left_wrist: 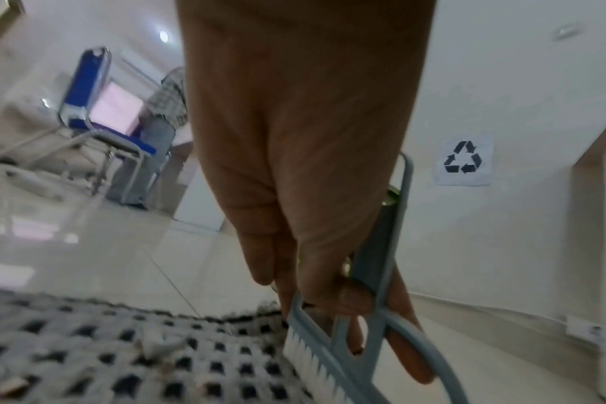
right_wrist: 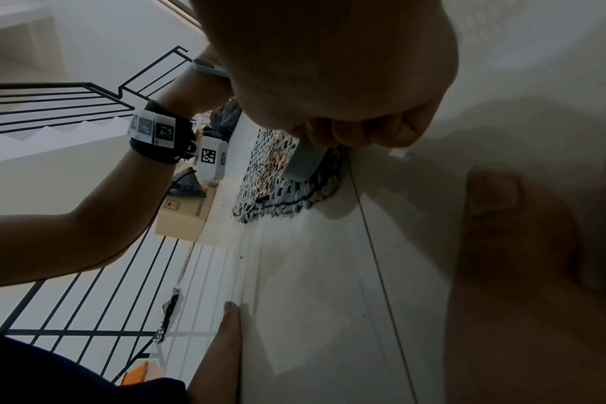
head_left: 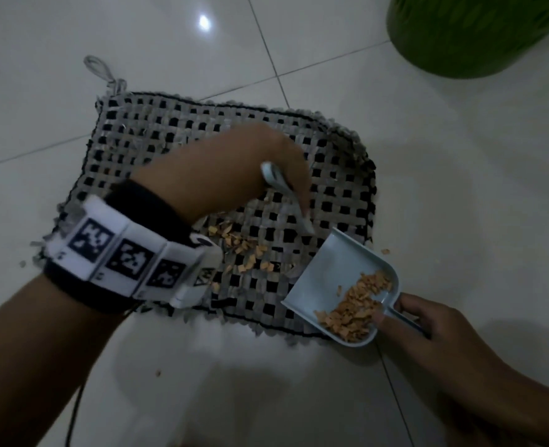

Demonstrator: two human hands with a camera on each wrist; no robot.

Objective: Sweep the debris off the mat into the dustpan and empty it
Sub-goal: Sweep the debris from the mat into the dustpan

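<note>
A grey-and-black woven mat (head_left: 157,140) lies on the tiled floor, with orange debris (head_left: 241,250) scattered near its front edge. My left hand (head_left: 250,162) grips a small pale-blue brush (head_left: 286,191), whose bristles touch the mat beside the dustpan's mouth. In the left wrist view the fingers curl round the brush (left_wrist: 332,344) above the mat (left_wrist: 87,336). My right hand (head_left: 428,321) holds the handle of a pale-blue dustpan (head_left: 331,272), tilted on the mat's right corner, with a heap of orange debris (head_left: 357,304) inside. The right wrist view shows the dustpan (right_wrist: 303,161) from below.
A green bin (head_left: 469,30) stands at the upper right on the floor. A few crumbs (head_left: 385,251) lie on the tiles beside the mat. A cardboard box (right_wrist: 187,216) and stair railing (right_wrist: 87,295) are to the left. A blue chair (left_wrist: 97,109) stands farther off.
</note>
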